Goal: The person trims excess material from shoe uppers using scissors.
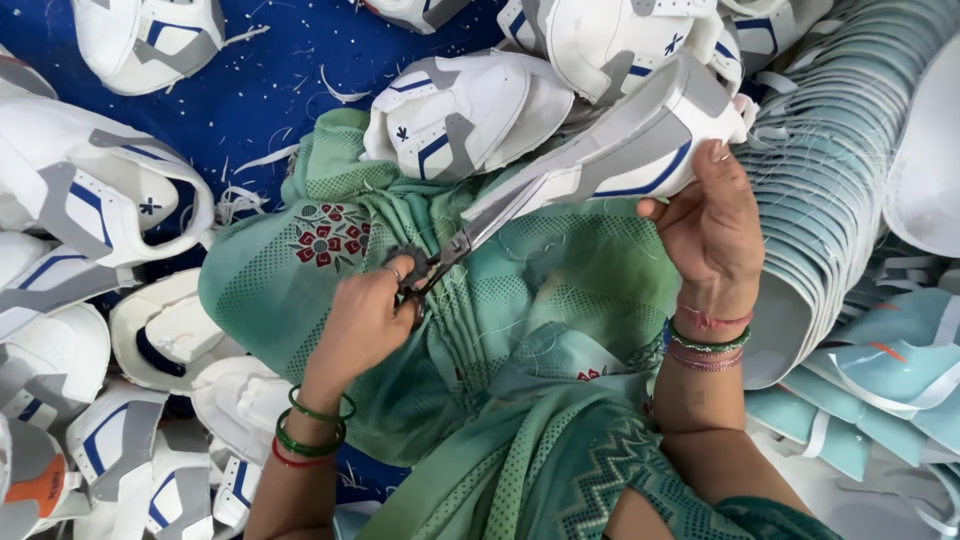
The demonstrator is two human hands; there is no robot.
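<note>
My left hand [365, 315] grips the handles of a pair of scissors [455, 245]. The blades point up and right, reaching the lower edge of a white shoe upper [640, 150] with grey and blue trim. My right hand [715, 230] holds that upper from the right, thumb and fingers wrapped around its end. Both hands work above my lap, which is covered by a green patterned cloth [560, 300]. Green and red bangles circle both wrists.
Several more white shoe uppers [100, 200] lie on a blue sheet [270, 90] to the left and above. Another upper [460, 110] rests against my lap. A long stack of pale teal pieces [830, 170] curves down the right side, with loose teal pieces [890, 370] below it.
</note>
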